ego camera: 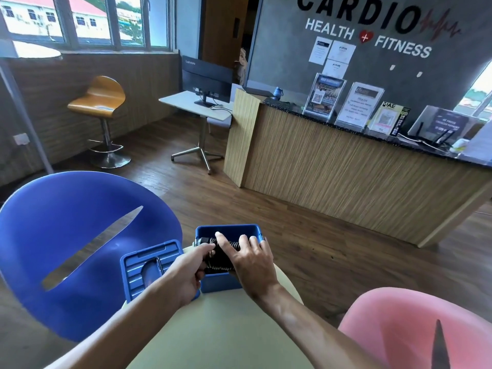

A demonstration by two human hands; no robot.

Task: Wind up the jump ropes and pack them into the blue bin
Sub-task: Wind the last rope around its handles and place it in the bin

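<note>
A blue bin (226, 282) stands at the far edge of a pale round bench (226, 328), open at the top. Inside it lies a bundle of wound black ropes (219, 258), with a handle end showing at the bin's left wall.

The left hand (186, 272) reaches in from the left — its fingers curled round the near side of the ropes, its thumb stretched along the top of the bundle. The right hand (250, 262) lies over the bundle from the right, fingers fairly straight and spread, pressing the ropes down; its fingertips reach the bin's far-right rim. Both forearms cross the bench toward the bin.

Just left of the bin, touching the left wrist, the blue lid (145, 265) lies flat on the bench with its ribbed side and handle recess facing up.

A blue chair (66, 235) stands left of the bench and a pink chair (399, 328) at the lower right. Beyond them — a wooden floor (306, 235), a reception counter (332, 169) carrying leaflet stands, a small desk with a monitor (206, 75), and an orange stool (102, 99) by the windows.
</note>
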